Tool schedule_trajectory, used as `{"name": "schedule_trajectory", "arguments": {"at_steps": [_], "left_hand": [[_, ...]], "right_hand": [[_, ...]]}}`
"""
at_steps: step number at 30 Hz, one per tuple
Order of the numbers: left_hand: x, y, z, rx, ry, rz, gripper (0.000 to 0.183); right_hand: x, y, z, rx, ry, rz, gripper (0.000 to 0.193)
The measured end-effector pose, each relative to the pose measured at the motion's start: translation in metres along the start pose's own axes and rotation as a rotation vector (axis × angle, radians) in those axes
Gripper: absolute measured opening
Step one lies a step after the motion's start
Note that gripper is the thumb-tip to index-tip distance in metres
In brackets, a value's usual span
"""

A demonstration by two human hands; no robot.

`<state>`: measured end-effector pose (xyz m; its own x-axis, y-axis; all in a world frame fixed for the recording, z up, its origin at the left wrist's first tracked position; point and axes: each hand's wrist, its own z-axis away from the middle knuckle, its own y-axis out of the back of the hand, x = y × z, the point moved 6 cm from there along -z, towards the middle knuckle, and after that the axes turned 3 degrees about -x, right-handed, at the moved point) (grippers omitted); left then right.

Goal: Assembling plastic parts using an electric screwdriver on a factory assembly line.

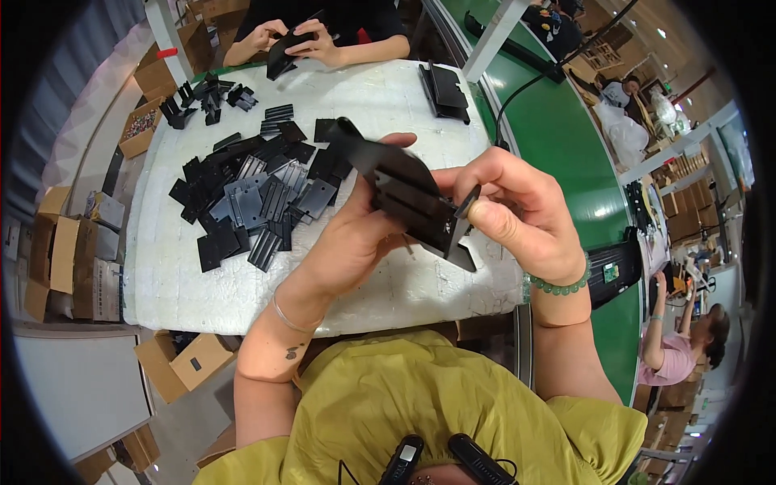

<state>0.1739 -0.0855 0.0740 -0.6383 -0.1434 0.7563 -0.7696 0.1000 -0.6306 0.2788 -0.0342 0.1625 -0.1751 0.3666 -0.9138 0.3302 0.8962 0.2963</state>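
Note:
My left hand (347, 234) is closed around a black plastic housing (404, 190), a long curved piece held tilted above the white table. At the housing's right end, my right hand (521, 206) pinches a small flat black piece (467, 202) between thumb and forefinger. That piece is close against the housing; whether it is seated there I cannot tell. Beyond my left wrist lies a heap of small black plates (259, 194), some ribbed and some with holes. My left fingers are partly hidden behind the housing.
The white foam-topped table (404, 299) also bears black brackets (212, 95) at the far left and a stacked black housing (443, 90) at the far right. A co-worker's hands (311, 44) hold a black part across the table. A green conveyor (570, 153) runs along the right; cardboard boxes (61, 250) stand left.

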Motion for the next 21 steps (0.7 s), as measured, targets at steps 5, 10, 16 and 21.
{"name": "schedule_trajectory", "arguments": {"at_steps": [5, 10, 16, 21], "left_hand": [[-0.001, 0.004, 0.004, 0.074, 0.174, 0.016, 0.076], [0.008, 0.001, 0.009, 0.012, 0.164, -0.132, 0.074], [-0.004, -0.003, 0.010, -0.096, 0.148, 0.238, 0.066], [0.000, -0.005, 0.001, -0.048, -0.214, 0.143, 0.061]], "right_hand": [[0.005, 0.009, 0.004, -0.129, -0.062, -0.005, 0.016], [0.023, 0.018, 0.008, -0.212, -0.226, -0.171, 0.017], [0.011, 0.016, 0.011, -0.095, -0.150, -0.224, 0.031], [-0.004, 0.015, 0.017, -0.077, -0.010, -0.069, 0.016]]}}
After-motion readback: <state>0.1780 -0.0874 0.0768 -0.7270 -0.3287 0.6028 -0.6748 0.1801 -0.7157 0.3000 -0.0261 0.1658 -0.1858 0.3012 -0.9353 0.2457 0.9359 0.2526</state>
